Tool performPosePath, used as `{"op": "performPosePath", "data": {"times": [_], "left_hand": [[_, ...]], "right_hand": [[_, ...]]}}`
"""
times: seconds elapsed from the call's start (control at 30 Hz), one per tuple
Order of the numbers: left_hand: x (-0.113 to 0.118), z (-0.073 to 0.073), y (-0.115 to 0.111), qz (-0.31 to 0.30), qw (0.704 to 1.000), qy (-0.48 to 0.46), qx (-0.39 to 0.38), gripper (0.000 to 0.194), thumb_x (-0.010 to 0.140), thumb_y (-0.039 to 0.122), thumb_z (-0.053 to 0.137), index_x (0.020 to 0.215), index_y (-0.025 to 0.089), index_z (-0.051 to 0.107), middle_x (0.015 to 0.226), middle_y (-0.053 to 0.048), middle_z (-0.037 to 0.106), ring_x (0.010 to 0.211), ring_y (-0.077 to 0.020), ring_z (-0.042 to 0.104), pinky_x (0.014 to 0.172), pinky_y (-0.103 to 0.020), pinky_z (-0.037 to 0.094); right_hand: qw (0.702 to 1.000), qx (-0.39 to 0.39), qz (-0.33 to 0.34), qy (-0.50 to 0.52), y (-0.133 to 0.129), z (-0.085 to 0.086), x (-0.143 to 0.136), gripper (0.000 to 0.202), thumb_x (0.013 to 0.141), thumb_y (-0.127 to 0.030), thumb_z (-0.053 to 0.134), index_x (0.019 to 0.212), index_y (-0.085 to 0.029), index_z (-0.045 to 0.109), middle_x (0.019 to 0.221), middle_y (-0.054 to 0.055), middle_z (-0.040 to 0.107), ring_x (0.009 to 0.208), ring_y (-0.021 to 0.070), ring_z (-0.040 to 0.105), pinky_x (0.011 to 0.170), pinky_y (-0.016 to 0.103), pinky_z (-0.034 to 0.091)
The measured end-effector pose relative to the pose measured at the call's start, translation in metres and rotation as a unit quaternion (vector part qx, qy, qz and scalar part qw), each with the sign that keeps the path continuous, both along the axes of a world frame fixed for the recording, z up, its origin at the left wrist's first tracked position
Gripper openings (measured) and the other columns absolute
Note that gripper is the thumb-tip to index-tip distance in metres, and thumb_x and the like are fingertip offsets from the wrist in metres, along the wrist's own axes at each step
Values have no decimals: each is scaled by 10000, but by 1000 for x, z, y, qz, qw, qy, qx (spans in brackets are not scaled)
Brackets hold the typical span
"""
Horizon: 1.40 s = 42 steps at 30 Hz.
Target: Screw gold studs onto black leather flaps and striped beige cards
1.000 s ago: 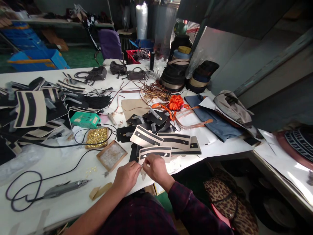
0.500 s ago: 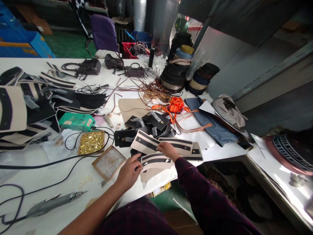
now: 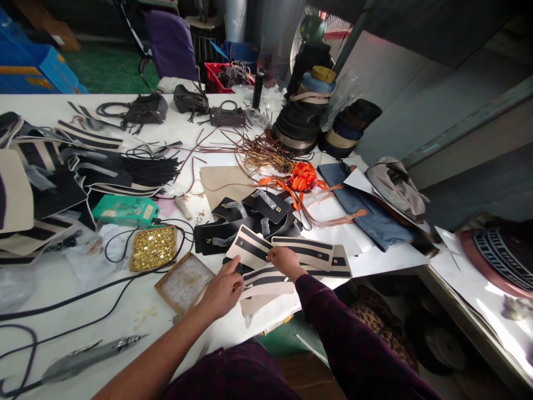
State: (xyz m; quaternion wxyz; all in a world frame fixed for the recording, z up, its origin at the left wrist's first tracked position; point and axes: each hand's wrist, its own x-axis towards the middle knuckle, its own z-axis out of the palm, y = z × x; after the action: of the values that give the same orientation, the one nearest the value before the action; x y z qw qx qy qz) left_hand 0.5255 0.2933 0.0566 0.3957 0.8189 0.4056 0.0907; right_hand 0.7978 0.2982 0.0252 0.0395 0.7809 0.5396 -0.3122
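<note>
Lighting uneven. White table [image 3: 41, 105] bright on my feed. Strongest glare I get: white sheet [image 3: 485, 300] toward 4 o'clock. Fan [image 3: 337, 36] at 1 o'clock backlit. Dark panel [image 3: 437, 33] at 2 o'clock, deep shadow under table at 4 o'clock. Striped piece [image 3: 250, 253] near centre reads clearly; left hand [image 3: 225, 286], right hand [image 3: 285, 261] slightly soft. I see wide-angle stretch at 3 and 9 o'clock edges.

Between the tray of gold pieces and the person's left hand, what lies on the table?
In the head view, a shallow brown box of whitish bits lies there, close beside the left hand; black cord runs between it and the gold pieces.
</note>
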Motion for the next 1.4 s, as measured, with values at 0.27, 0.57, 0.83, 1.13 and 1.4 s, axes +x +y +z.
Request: {"op": "performPosePath", "data": {"times": [0.27, 0.57, 0.83, 1.13, 1.4], "left_hand": [[0, -3, 3, 16, 1000, -6, -12, 141, 866, 149, 593, 778, 224, 674, 1623, -66, 432, 1462, -325, 420, 1153, -526, 431], [-3, -13, 6, 27, 999, -18, -22, 141, 887, 189, 595, 770, 226, 663, 1612, -84, 447, 1438, -323, 452, 1134, -521, 434], [-14, 5, -8, 71, 987, -61, -130, 163, 924, 311, 577, 853, 231, 699, 1003, -60, 768, 938, -232, 714, 856, -327, 535], [-22, 22, -22, 198, 947, -127, -220, 246, 849, 445, 680, 861, 206, 737, 814, -17, 765, 785, -214, 698, 711, -284, 511], [-22, 39, -29, 156, 959, -132, -199, 226, 869, 383, 661, 997, 217, 745, 916, -28, 786, 855, -211, 712, 770, -280, 523]], "right_hand": [[999, -28, -14, -40, 10, -6, -2, 211, 801, -433, 754, 888, -247, 803, 959, 104, 769, 924, 270, 698, 746, 312, 437], [997, -31, -54, -35, 5, -5, 2, 257, 906, -457, 640, 869, -243, 779, 869, 66, 766, 838, 229, 700, 683, 289, 414], [994, 89, -55, -41, -6, 45, -1, 277, 957, -438, 566, 912, -245, 760, 878, 58, 755, 847, 218, 670, 721, 290, 404], [927, 170, 63, 329, -56, 81, -83, 161, 834, -360, 737, 934, -246, 790, 825, -2, 737, 684, 154, 638, 621, 240, 441], [953, 192, 89, 218, -64, 92, -96, 94, 834, -249, 675, 787, -249, 756, 729, -18, 708, 649, 144, 596, 597, 236, 354]]}}
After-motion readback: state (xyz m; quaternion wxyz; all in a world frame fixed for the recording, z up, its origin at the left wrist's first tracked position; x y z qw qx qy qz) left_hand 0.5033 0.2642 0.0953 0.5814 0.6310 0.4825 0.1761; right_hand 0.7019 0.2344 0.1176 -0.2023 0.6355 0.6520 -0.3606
